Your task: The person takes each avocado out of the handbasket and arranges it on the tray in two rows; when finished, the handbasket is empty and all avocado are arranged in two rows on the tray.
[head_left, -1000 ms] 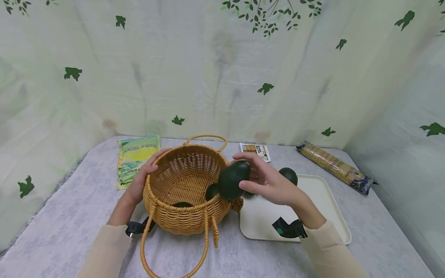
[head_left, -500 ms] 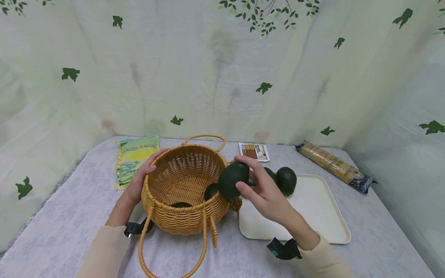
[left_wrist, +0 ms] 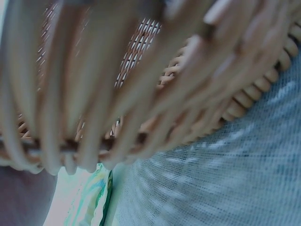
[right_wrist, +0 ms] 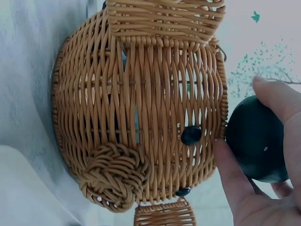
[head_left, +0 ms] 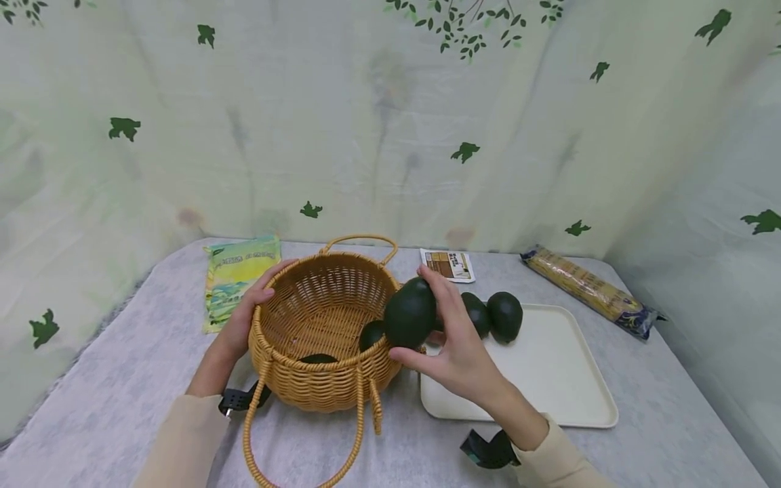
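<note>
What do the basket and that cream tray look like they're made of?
The basket looks like woven wicker or rattan: tan strands interlaced, with gaps showing light in the right wrist view. The tray seems to be smooth matte plastic, judging by its even cream surface and rounded rim, though that is uncertain.

a green-yellow packet (head_left: 241,274), a small card (head_left: 448,264) and a noodle pack (head_left: 588,291) on the table (head_left: 122,400).

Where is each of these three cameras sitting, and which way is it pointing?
Head: worn on the head, looking forward and down at the wicker basket, tray, both forearms and hands.
Left wrist: on the left wrist, tight against the basket's weave; blurred fingers of the left hand show.
Right wrist: on the right wrist, facing the basket's side; right hand holds the avocado by the rim.
Shared: all three show the basket.
</note>
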`<state>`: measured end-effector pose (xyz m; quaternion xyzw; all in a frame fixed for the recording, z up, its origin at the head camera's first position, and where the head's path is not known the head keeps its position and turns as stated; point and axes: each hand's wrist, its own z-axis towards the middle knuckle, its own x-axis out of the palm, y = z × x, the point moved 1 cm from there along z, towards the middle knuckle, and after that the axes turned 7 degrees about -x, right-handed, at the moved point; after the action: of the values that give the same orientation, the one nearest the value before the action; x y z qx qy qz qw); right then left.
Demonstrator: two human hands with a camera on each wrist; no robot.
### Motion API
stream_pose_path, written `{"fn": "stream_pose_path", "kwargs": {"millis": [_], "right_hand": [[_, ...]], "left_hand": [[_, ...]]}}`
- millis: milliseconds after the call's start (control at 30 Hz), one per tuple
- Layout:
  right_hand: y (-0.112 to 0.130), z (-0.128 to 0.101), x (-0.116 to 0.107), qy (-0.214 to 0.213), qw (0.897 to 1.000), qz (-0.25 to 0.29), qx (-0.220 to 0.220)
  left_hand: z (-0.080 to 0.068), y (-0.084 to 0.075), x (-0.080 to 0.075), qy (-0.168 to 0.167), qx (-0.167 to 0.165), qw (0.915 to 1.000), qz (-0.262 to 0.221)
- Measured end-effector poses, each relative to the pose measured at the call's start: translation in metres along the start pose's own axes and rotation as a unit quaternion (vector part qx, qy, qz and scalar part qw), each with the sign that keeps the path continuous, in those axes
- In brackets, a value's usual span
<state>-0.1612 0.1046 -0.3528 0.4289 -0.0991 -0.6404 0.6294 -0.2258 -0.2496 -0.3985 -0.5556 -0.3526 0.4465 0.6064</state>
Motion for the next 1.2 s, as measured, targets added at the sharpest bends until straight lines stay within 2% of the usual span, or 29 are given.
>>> {"fn": "stream_pose_path", "kwargs": {"millis": [167, 433, 633, 967, 1200], "right_hand": [[0.0, 0.0, -0.006, 0.004, 0.999, -0.039, 0.001], [-0.003, -0.003, -0.017, 0.024, 0.999, -0.047, 0.005], [-0.007, -0.015, -0.024, 0.04, 0.996, -0.077, 0.015], [-0.015, -0.038, -0.03, 0.052, 0.993, -0.086, 0.056], [-0.023, -0.054, -0.029, 0.07, 0.985, -0.145, 0.059]], "left_hand": [[0.001, -0.001, 0.001, -0.002, -0.005, 1.0, 0.0], [-0.001, 0.001, 0.001, 0.0, -0.001, 1.0, -0.008], [0.001, 0.001, 0.001, 0.003, -0.001, 1.0, -0.007], [0.001, 0.002, 0.0, 0.003, -0.008, 0.9999, -0.012], [0.001, 0.003, -0.002, 0.004, -0.008, 0.9998, -0.018]]}}
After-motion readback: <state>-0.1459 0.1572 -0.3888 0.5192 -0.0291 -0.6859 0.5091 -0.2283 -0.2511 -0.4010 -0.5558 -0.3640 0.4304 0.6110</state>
